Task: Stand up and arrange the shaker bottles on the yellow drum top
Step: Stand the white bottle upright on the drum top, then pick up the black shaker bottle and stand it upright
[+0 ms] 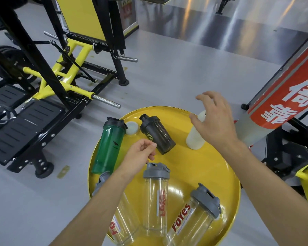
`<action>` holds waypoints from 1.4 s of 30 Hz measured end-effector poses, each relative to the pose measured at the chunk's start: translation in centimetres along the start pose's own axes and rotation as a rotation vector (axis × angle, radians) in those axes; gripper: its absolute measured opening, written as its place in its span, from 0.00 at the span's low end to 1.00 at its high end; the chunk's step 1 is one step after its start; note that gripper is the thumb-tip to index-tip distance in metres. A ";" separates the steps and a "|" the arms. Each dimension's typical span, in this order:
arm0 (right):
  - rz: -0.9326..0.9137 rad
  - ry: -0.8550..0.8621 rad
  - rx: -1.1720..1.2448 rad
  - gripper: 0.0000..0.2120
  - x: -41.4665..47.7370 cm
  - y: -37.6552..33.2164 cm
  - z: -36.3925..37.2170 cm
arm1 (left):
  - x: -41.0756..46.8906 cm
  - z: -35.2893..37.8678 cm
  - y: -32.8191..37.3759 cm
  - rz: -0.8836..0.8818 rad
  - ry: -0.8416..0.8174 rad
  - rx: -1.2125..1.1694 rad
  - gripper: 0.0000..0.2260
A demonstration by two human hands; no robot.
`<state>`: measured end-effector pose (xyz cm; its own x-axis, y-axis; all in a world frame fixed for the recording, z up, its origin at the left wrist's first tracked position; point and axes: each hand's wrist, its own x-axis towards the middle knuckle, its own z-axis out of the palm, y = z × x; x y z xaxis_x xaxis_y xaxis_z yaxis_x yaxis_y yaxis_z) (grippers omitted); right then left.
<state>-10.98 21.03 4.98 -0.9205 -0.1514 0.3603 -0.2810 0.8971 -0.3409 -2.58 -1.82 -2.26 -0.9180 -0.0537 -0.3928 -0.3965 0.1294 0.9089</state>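
Yellow drum top (194, 162), shaker bottles (156, 197) beneath both empty hands, left hand (140, 157) loosely curled, right hand (213, 119) spread

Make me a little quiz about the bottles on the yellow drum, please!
1. How many clear bottles with grey lids are on the yellow drum top?
2. True or false: the right hand is closed tight around the white bottle.
3. Which bottle sits nearest the left hand: A) green bottle, B) black bottle, C) white bottle?

Key:
1. Three, one partly hidden under the left arm.
2. False. Its fingers are spread open above the bottle.
3. B, its lower end is right by the fingertips.
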 end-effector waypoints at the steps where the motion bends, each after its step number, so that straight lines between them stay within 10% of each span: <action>1: -0.023 -0.025 0.015 0.24 0.1 -0.6 0.4 | -0.1 -0.2 -0.2 -0.004 0.001 -0.006 0.04; 19: 0.008 -0.588 -0.044 0.43 1.1 -5.6 14.2 | -0.6 -4.2 -3.6 -0.068 0.093 -0.074 0.04; 29: 0.037 -0.538 -0.166 0.49 1.5 -5.9 17.5 | -0.2 -4.2 -4.8 -0.114 0.068 -0.067 0.04; 42: 0.125 -0.169 0.249 0.41 -1.2 -3.9 14.0 | 0.6 -2.9 -3.6 -0.095 0.012 -0.052 0.05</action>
<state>-12.62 11.94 -6.25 -0.9783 -0.1319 0.1597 -0.2013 0.7870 -0.5832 -1.65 -5.18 -5.39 -0.8760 -0.0754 -0.4763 -0.4812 0.0715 0.8737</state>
